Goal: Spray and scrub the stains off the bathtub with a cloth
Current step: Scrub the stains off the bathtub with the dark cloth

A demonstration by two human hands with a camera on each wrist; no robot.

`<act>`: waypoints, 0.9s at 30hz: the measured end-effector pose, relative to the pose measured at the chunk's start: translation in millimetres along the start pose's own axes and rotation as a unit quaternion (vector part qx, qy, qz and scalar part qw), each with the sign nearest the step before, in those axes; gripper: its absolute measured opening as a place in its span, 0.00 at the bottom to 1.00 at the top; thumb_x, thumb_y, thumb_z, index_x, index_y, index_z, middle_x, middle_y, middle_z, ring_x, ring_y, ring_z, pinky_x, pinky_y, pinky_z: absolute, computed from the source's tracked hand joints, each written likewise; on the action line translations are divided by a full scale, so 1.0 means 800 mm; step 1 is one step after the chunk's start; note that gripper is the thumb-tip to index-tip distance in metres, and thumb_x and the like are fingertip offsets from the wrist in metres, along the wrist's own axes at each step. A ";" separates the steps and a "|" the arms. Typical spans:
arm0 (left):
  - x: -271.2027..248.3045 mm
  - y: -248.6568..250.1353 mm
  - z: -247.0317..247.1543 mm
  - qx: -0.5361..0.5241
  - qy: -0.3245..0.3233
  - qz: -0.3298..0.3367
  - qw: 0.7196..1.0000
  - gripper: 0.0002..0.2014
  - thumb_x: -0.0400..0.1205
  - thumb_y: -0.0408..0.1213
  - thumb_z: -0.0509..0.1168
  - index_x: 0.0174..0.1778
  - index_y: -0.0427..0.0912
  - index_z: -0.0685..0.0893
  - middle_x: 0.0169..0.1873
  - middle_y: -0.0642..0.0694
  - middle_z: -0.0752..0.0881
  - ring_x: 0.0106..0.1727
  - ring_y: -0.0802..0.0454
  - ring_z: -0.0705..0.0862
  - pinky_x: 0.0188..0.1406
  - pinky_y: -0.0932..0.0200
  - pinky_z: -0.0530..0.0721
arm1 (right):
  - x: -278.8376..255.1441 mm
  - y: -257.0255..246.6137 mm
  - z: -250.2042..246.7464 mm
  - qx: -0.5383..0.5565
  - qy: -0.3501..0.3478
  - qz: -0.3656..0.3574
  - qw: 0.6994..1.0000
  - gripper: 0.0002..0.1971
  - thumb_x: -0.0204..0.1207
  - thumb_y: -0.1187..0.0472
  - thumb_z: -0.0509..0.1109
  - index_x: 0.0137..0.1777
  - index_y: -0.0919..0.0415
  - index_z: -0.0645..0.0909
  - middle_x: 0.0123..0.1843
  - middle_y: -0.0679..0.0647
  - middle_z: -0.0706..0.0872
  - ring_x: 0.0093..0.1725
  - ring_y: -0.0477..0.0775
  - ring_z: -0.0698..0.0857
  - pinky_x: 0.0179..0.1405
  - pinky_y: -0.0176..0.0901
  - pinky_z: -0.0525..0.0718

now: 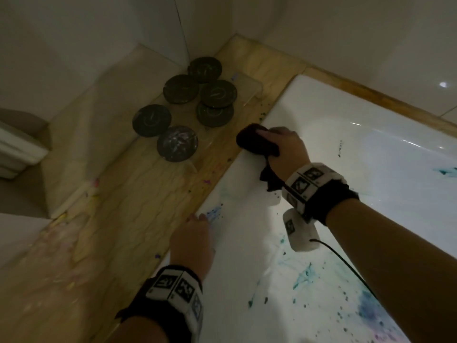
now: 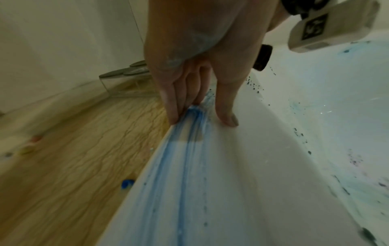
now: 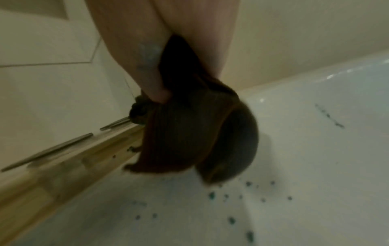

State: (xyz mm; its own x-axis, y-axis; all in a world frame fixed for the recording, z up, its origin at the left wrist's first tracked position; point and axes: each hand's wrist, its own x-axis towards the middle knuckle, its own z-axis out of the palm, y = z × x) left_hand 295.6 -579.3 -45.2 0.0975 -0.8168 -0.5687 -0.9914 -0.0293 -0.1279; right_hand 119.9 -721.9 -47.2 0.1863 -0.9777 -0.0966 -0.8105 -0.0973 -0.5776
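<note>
My right hand (image 1: 279, 144) grips a dark brown cloth (image 1: 254, 141) bunched against the white bathtub (image 1: 321, 115) rim near its far corner. From the right wrist the cloth (image 3: 189, 133) hangs from my curled fingers over teal specks (image 3: 231, 219) on the rim. My left hand (image 1: 195, 233) rests flat on the near rim, its straight fingers (image 2: 174, 106) pressing on a blue smear (image 2: 189, 149) that runs along the rim. Teal and purple stains (image 1: 304, 276) spatter the tub's inner wall. No spray bottle is in view.
A pale wooden ledge (image 1: 138, 206) borders the tub on the left. On it stands a clear tray (image 1: 247, 87) with several dark round lids (image 1: 176, 143). Tiled walls (image 1: 346, 33) close the corner behind. A black cable (image 1: 346, 263) trails from my right wrist.
</note>
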 end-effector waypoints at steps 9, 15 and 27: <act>0.001 0.003 0.005 0.010 -0.008 -0.007 1.000 0.26 0.81 0.42 0.64 0.73 0.39 0.66 0.66 0.42 0.75 0.65 0.46 0.76 0.58 0.58 0.75 | -0.065 0.008 0.069 -0.040 -0.024 -0.186 0.981 0.29 0.56 0.84 0.69 0.56 0.61 0.87 0.55 0.65 0.86 0.47 0.73 0.80 0.49 0.50 0.77; 0.001 0.002 0.005 -0.004 0.015 0.000 1.000 0.19 0.80 0.42 0.65 0.63 0.39 0.73 0.59 0.42 0.78 0.60 0.46 0.78 0.46 0.59 0.71 | -0.050 0.006 0.032 0.003 -0.051 -0.108 0.993 0.20 0.64 0.75 0.66 0.50 0.57 0.89 0.57 0.61 0.86 0.58 0.64 0.79 0.57 0.39 0.73; -0.002 -0.001 0.011 -0.055 0.053 -0.002 0.997 0.18 0.79 0.44 0.68 0.59 0.39 0.77 0.59 0.42 0.81 0.60 0.47 0.80 0.47 0.62 0.70 | -0.094 -0.040 0.075 -0.065 -0.096 -0.166 0.979 0.25 0.75 0.71 0.59 0.70 0.52 0.76 0.75 0.51 0.71 0.66 0.60 0.67 0.60 0.39 0.63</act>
State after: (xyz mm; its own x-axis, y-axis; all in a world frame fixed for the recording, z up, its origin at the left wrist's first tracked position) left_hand 296.9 -572.6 -51.5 0.0968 -0.8728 -0.4785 -0.9953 -0.0899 -0.0373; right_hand 165.1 -634.3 -69.9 0.5427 -0.8363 -0.0779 -0.7486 -0.4395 -0.4965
